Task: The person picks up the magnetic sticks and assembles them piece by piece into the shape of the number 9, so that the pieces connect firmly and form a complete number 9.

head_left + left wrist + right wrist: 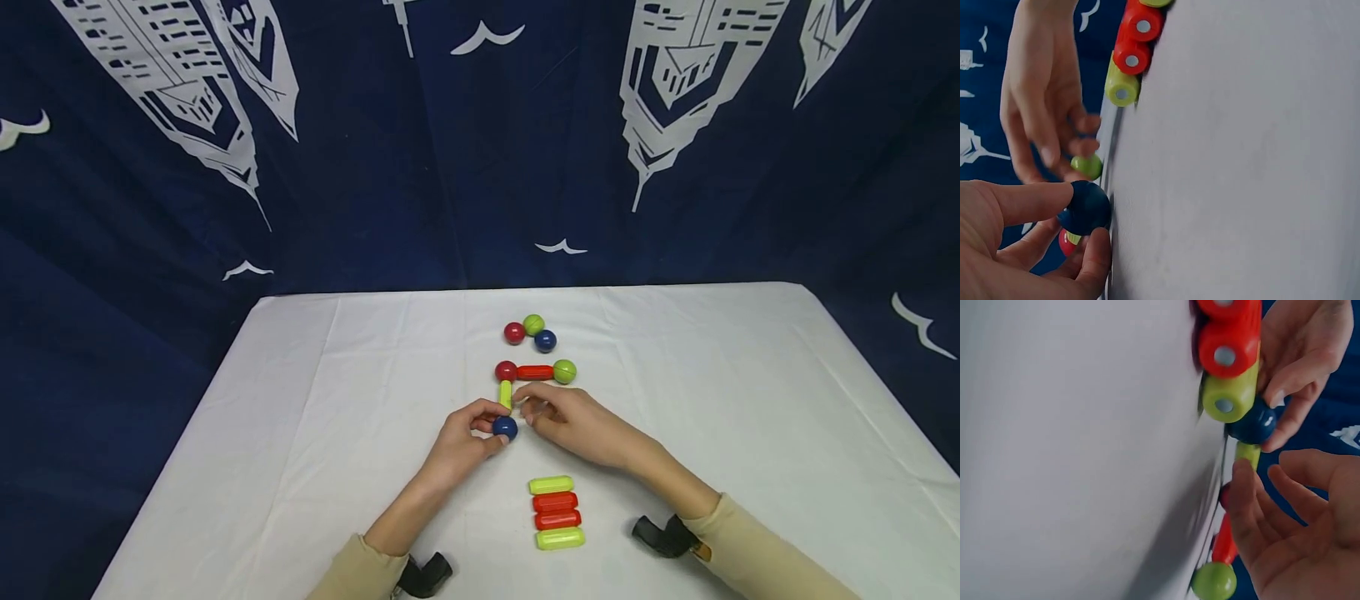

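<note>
My left hand (462, 443) pinches a dark blue ball (505, 428) between thumb and fingers, at the near end of a yellow-green rod (506, 393). The rod's far end meets a red ball (506, 371). From that ball a red rod (535, 372) runs right to a green ball (565, 372). My right hand (581, 423) hovers just right of the yellow-green rod, its fingers loosely bent and holding nothing. In the right wrist view, its thumb and fingers (1244, 494) stand apart; whether a fingertip touches the rod cannot be made out.
Nearer me, several red and yellow-green rods (557, 512) lie side by side, with silvery discs on their ends in the wrist views. Beyond the joined pieces sit a red ball (514, 333), a green ball (534, 324) and a blue ball (545, 341) on the white-covered table (375, 367).
</note>
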The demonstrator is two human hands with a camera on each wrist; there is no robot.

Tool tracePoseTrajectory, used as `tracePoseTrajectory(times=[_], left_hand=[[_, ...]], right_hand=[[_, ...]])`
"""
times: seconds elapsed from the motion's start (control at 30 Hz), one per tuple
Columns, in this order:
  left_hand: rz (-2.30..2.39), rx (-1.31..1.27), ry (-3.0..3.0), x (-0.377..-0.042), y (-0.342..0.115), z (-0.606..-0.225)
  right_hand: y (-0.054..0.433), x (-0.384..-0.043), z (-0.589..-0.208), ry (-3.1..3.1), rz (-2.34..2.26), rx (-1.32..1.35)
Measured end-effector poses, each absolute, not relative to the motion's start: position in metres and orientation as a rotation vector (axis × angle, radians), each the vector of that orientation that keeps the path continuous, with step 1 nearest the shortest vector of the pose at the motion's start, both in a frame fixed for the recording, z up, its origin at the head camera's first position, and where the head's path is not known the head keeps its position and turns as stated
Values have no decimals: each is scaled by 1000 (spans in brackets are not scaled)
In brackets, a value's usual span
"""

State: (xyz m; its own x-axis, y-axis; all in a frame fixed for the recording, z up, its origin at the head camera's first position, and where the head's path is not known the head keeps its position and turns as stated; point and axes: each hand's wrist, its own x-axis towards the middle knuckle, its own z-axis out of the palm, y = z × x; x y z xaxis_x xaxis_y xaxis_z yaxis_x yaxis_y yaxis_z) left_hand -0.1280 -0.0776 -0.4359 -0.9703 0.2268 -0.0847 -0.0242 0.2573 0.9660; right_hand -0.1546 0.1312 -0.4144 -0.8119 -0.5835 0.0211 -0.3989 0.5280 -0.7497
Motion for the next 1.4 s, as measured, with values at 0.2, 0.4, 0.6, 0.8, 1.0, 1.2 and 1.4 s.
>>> tracePoseTrajectory(times=[0.2, 0.4, 0.6, 0.8, 1.0, 1.2, 1.4], left_hand=[[1810, 155, 2348, -124, -76, -438], [1797, 155, 2375, -119, -73, -439], [1813, 146, 2370, -117, -71, -439], [1826, 133, 2355, -116, -72, -439], [1850, 126, 2334, -114, -72, -438], [1824, 111, 2348, -117, -71, -442], [1848, 116, 2341, -117, -72, -442]], right_hand=[[150, -128, -412, 2535, -1099, -815], [162, -110, -416, 2443, -1066, -794], [161, -106, -420, 2416, -1065, -805], [157, -107, -417, 2555, -956, -767], [152, -116, -417, 2708, -990, -762], [148, -127, -420, 2723, -1023, -767], [147, -133, -421, 2697, -1056, -803]])
